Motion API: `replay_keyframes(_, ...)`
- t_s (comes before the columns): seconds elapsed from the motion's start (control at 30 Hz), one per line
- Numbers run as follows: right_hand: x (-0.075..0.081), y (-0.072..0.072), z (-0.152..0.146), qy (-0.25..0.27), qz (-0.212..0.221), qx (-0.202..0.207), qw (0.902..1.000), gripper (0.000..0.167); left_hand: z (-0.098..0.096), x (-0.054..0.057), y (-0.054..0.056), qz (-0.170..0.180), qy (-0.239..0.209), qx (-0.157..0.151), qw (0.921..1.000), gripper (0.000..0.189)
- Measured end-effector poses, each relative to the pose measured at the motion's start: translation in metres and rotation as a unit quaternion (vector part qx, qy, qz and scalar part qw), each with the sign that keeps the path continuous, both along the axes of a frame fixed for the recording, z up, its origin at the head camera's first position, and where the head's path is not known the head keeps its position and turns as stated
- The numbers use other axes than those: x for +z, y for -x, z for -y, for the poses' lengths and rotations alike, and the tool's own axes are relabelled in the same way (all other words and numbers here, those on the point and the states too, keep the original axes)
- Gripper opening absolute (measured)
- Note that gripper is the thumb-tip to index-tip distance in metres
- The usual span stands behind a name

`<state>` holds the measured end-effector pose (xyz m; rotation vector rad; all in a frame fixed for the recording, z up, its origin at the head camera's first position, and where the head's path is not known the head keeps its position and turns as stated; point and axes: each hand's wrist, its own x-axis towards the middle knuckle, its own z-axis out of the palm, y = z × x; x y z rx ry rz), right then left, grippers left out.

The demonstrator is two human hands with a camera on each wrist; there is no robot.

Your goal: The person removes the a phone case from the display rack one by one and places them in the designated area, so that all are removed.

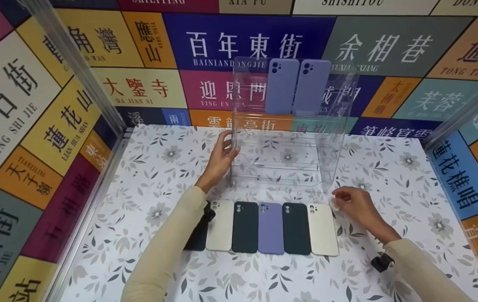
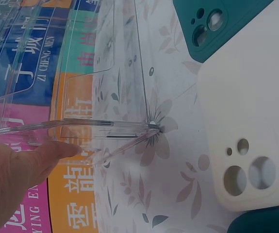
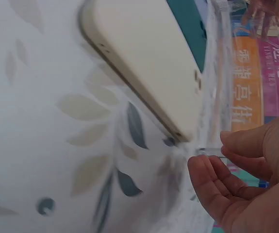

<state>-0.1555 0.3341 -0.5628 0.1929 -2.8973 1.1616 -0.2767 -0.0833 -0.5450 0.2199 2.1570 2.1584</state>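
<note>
Beige sleeves (image 1: 159,247) are lying closest to me, slanting over the flowered tabletop (image 1: 129,243) on either side of a row of phone cases. Behind that row, a clear tiered rack (image 1: 289,133) is standing in front of a wall (image 1: 150,88) covered in street-name signs. One violet case (image 1: 283,86) and its twin (image 1: 313,88) are standing upright, side by side, on the rack's upper tier. Down on the tabletop, from left to right, a dark case (image 1: 196,237) is hiding partly beneath the left sleeve, then a white case (image 1: 219,228), a green case (image 1: 245,228), a purple case (image 1: 270,230), a second green case (image 1: 297,228) and a second white case (image 1: 323,230) are lying with their camera holes toward the rack. The left hand (image 1: 222,153) is pinching the rack's left side panel, thumb on one face and fingers on the other. By the right front corner, the right hand (image 1: 356,205) is holding its fingers bent, the gap between thumb and forefinger narrow; I cannot tell whether they are gripping the clear edge. Steadying or squaring the rack seems to be the step in hand, with the row apparently waiting its turn. To my mind, the next move is calling for a settled rack, a light release, and a careful pinch on the nearest case.
</note>
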Motion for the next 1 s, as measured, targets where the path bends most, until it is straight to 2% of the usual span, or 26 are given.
replay_keyframes(0.4,0.056,0.024,-0.023,-0.009,-0.084,-0.050,0.9952,0.017,0.001,0.001,-0.001,-0.002,0.018,-0.006,0.9998,0.060)
replay_keyframes(0.77,0.105,0.051,-0.031,0.017,-0.088,-0.083,0.9925,0.029,0.001,0.002,0.002,-0.003,0.012,-0.005,0.9999,0.059)
replay_keyframes(1.0,0.139,0.068,-0.026,0.025,-0.118,-0.095,0.9881,0.029,0.000,0.002,-0.001,-0.003,0.013,-0.002,0.9999,0.059)
